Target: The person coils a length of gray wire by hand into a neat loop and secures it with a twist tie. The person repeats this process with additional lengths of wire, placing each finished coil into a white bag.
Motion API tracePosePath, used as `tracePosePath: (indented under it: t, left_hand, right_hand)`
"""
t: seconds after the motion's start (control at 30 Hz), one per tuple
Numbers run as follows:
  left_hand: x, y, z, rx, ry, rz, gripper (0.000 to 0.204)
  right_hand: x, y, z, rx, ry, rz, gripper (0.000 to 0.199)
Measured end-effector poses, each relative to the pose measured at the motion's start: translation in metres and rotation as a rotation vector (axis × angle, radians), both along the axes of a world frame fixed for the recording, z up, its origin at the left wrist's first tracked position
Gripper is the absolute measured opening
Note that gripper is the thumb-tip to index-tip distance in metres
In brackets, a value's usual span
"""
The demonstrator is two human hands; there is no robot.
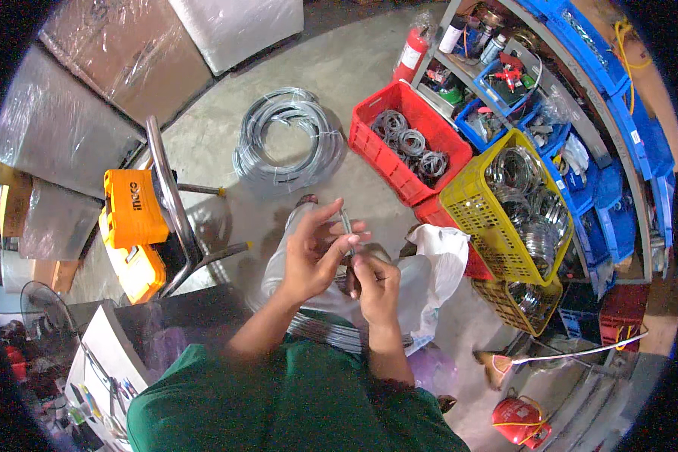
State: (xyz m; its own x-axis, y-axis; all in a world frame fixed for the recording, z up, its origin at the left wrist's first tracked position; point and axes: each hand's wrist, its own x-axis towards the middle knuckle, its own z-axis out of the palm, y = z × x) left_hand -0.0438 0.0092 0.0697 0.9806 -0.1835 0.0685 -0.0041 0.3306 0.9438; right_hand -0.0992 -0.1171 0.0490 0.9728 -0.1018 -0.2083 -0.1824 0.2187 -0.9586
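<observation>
Over my lap, my left hand (315,252) pinches a short, thin, silvery metal piece (345,221) between thumb and fingers. Its upper end sticks up past the thumb; what exactly it is, I cannot make out. My right hand (376,282) is closed just below and to the right, its thumb and forefinger gripping the lower end of the same piece. The rest of that end is hidden in the fingers. Below the hands, a bundle of grey metal wire (320,329) lies across my lap, partly covered by my forearms.
A large coil of grey wire (250,154) lies on the floor ahead. To the right stand a red crate (380,167) and a yellow crate (471,215), both holding wire rings. Blue bins (614,218) fill a shelf beyond. An orange tool case (132,207) sits left, by metal legs.
</observation>
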Motion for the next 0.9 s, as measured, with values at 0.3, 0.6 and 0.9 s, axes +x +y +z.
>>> tracePosePath:
  t: [0.3, 0.6, 0.9]
  left_hand:
    - [0.010, 0.007, -0.006, 0.128, -0.092, 0.013, 0.039]
    - [0.064, 0.052, 0.037, 0.910, -0.939, -0.182, 0.022]
    - [0.052, 0.042, 0.078, 0.341, 0.241, -1.072, 0.037]
  right_hand:
    - [0.011, -0.005, -0.004, -0.191, -0.034, 0.014, 0.031]
    - [0.037, -0.063, 0.026, -0.498, -0.294, 0.409, 0.022]
    - [0.083, -0.084, 0.102, -0.662, -0.763, 0.669, 0.016]
